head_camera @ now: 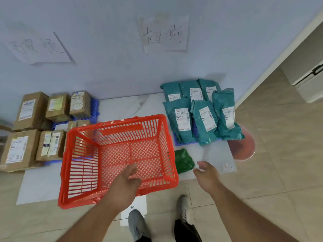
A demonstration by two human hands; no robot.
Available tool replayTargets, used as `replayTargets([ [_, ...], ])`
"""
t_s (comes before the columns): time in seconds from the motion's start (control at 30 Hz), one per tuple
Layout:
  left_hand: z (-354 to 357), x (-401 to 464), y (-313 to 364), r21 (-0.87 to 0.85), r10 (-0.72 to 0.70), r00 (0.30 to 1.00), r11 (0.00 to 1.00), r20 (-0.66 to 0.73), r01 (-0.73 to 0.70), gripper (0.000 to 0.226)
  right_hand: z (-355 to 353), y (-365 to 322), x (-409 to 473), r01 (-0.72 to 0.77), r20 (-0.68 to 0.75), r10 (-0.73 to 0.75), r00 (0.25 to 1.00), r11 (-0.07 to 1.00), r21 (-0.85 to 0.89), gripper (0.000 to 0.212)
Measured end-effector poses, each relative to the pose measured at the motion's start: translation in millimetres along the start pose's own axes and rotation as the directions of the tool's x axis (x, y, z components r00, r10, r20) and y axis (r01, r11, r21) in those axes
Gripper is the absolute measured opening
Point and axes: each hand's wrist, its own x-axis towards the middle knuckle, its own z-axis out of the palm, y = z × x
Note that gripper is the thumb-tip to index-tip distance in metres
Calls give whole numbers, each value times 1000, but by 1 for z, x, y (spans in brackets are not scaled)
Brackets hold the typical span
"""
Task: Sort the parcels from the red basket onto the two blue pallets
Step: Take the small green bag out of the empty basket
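On the left I see brown cardboard parcels (33, 109) covering a blue pallet (94, 106) by the wall. The red basket (117, 159) sits in the middle, nothing inside it. My left hand (126, 182) hangs over its near rim, fingers loosely curled, holding nothing. My right hand (206, 175) is open and unladen beside a green bag (183, 160). Teal mailer bags (197, 109) cover the right pallet (177, 142).
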Motion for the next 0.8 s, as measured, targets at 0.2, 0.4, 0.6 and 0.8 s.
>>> replayTargets([
  [0.2, 12, 50, -7, 105, -40, 992, 993, -121, 53, 44, 53, 34, 123, 70, 106, -55, 993, 988, -137, 52],
  [0.4, 33, 81, -10, 84, -99, 977, 990, -187, 116, 42, 102, 66, 183, 220, 101, -202, 974, 759, -612, 63],
  [0.6, 49, 79, 2, 58, -131, 967, 987, -220, 147, 44, 90, 54, 199, 213, 86, -200, 976, 792, -572, 23],
  [0.8, 26, 39, 35, 33, -104, 979, 993, -175, 111, 47, -1, 13, 128, 157, 64, -152, 986, 984, -88, 21],
])
